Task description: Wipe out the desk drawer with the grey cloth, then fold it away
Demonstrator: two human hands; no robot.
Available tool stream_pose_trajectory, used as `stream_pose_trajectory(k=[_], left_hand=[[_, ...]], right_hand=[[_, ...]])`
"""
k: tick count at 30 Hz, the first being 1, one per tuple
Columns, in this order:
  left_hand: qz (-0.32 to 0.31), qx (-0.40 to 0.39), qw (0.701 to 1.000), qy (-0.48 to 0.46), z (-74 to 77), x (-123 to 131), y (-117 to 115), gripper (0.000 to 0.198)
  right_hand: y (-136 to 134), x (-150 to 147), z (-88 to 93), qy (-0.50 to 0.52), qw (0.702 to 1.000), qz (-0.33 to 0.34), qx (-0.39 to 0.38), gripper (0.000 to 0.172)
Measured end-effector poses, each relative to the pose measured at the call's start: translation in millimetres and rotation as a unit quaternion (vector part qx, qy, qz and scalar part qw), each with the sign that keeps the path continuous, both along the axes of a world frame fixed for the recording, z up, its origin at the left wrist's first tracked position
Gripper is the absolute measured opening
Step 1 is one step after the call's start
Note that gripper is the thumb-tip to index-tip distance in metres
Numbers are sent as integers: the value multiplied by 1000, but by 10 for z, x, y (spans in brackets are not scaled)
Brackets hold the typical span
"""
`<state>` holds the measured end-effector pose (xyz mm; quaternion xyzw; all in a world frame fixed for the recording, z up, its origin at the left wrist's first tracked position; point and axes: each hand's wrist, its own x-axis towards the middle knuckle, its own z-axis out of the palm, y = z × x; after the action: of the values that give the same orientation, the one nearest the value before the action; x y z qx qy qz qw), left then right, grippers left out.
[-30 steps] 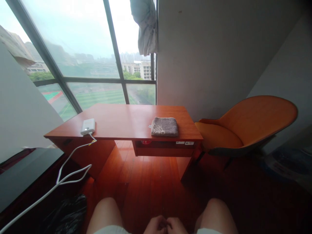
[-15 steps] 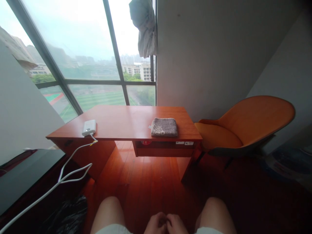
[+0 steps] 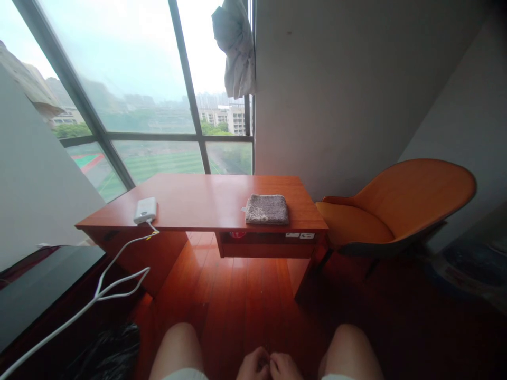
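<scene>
Towel (image 3: 266, 209) looks soft, light and floppy, best grabbed by its folded edge; my left hand (image 3: 254, 364) and right hand (image 3: 283, 367) touch, curled shut, holding nothing I can see.

Glossy wooden desk (image 3: 198, 200) — nubby cloth towel (image 3: 266, 209), smooth plastic charger (image 3: 144, 210).

one desk (image 3: 198, 200), one towel (image 3: 266, 209), one chair (image 3: 396, 206)

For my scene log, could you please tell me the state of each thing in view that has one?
towel, folded, lying flat on the desk
power bank, cable plugged in
curtain, bunched up by the window
black bag, crumpled on the floor
left hand, fingers curled, touching the right hand
right hand, fingers curled; any hold cannot be told
</scene>
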<state>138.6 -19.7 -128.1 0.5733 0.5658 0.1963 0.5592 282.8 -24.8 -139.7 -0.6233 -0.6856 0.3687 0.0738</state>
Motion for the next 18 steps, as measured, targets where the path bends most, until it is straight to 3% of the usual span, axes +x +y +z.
stream_pose_trajectory(k=[7,18], left_hand=[[1,0,1000,-2,-5,-4,-3,11],[9,2,1000,-28,16,12,-1,10]], right_hand=[[25,-4,68,7,1000,-20,14,32],[21,-7,-3,17,999,-41,25,32]])
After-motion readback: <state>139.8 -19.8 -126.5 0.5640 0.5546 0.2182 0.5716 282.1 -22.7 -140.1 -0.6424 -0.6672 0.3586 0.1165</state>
